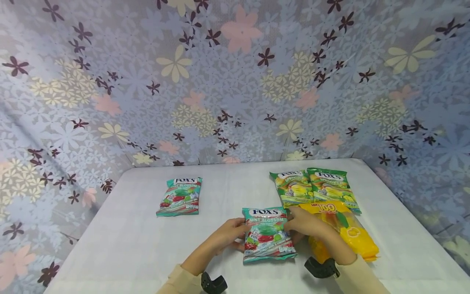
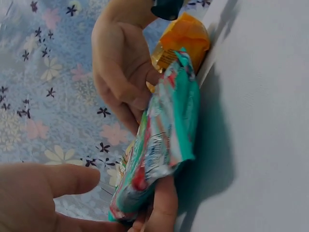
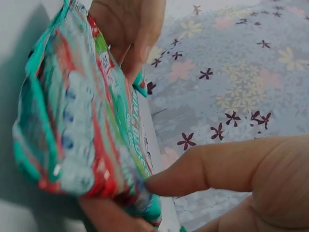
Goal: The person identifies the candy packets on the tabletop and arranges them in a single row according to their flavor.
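Note:
A teal candy bag (image 1: pixel 266 234) labelled Fox's Mint Blossom is held between both hands near the front of the white table. My left hand (image 1: pixel 229 234) grips its left side, with fingers (image 2: pixel 164 205) under the edge and the thumb above. On the other side, my right hand (image 1: pixel 306 224) pinches the bag's edge, thumb (image 3: pixel 178 174) on the printed face and fingers beneath. A shadow falls under the bag (image 2: pixel 159 140) in the left wrist view. The fingertips under it are partly hidden.
Another teal Mint Blossom bag (image 1: pixel 180 197) lies at the back left. Two green Fox's Springtea bags, one left (image 1: pixel 295 188) and one right (image 1: pixel 332 188), lie at the back right. A yellow Lot 100 bag (image 1: pixel 352 234) lies below them, partly behind the right forearm. Flowered fabric (image 1: pixel 235 102) rises behind the table.

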`<state>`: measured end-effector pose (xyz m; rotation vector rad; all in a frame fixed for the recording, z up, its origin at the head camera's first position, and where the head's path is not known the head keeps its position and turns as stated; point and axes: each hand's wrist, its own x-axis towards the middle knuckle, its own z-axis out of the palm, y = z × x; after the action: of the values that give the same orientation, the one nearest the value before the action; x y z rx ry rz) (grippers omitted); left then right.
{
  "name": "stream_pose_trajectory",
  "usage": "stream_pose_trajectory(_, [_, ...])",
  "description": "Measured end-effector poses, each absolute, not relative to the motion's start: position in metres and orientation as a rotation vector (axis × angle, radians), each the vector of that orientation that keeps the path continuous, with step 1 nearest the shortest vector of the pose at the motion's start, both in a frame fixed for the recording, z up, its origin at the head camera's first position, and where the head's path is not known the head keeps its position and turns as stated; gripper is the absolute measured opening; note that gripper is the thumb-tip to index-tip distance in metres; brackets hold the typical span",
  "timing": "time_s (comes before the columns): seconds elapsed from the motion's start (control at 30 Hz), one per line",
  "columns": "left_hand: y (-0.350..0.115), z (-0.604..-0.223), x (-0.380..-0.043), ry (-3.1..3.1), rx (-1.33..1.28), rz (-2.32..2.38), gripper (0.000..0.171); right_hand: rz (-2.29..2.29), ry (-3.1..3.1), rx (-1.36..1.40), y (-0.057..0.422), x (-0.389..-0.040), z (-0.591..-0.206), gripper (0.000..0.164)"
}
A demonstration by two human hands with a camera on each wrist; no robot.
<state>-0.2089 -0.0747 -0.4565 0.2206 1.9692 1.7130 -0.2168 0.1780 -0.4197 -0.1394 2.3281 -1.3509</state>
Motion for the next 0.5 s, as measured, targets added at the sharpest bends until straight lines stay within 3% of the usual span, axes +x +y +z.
stream_pose_trajectory(0.27, [-0.0775, -0.4567, -0.2059, 2.143, 0.234, 1.697, 0.049, -1.52, 2.192, -0.123, 0.1765, -0.2182, -0.4179, 0.078])
stream_pose_trajectory(0.5, [-0.0794, -0.4519, -0.2107, 2.182, 0.195, 1.82, 0.047, -1.662, 2.19, -0.15, 0.1767, -0.2238, -0.4181, 0.079])
